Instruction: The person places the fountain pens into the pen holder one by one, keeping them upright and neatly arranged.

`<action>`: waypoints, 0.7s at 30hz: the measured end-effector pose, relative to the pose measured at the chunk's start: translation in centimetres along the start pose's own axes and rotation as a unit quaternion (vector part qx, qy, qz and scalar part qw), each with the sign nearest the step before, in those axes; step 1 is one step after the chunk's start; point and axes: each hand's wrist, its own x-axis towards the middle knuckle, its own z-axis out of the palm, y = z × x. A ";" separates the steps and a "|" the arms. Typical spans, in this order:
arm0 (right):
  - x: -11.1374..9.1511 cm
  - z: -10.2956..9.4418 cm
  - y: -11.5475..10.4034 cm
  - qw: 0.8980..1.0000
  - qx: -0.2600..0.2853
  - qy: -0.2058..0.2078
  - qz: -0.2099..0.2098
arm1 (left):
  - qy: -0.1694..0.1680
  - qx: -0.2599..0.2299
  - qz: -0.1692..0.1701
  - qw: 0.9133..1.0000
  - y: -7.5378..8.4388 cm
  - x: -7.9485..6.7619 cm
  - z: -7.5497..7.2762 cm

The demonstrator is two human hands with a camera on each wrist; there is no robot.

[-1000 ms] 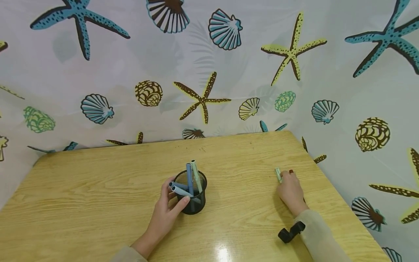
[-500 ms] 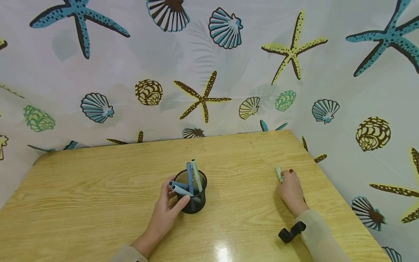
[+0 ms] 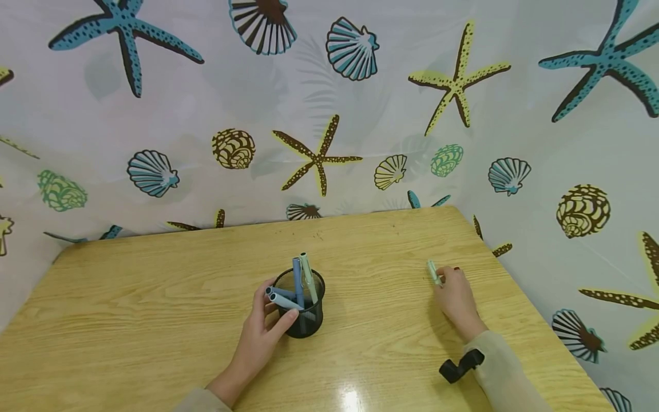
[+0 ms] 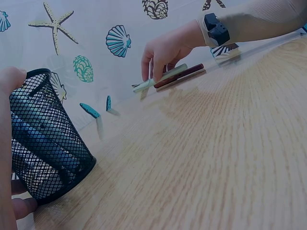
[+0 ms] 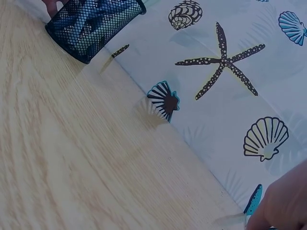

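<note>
My left hand (image 3: 257,337) grips a black mesh pen cup (image 3: 309,324) from its left side, thumb at the near side. Several blue and light green pens (image 3: 298,277) stand and lean in the cup. Farther right, my right hand (image 3: 455,294) pinches a light green pen (image 3: 431,269) between thumb and fingers. In the left wrist view that light green pen (image 4: 175,72) lies slanted under the fingertips, close over the table. A dark red pen (image 4: 187,74) rests right beside it, mostly hidden under the hand in the head view.
The wooden table (image 3: 154,309) ends at a white cloth wall (image 3: 195,109) printed with shells and starfish, at the back and right. A black wrist mount (image 3: 461,366) sticks out from the right sleeve. The table's right edge runs close past the right hand.
The light green pen has shifted slightly left in my right hand and more of it shows. My left hand and the pen cup have stayed in place.
</note>
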 end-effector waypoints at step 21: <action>-0.2 0.1 -0.8 0.996 0.082 0.028 -0.024 | -0.004 0.000 -0.003 1.000 -0.3 0.0 0.0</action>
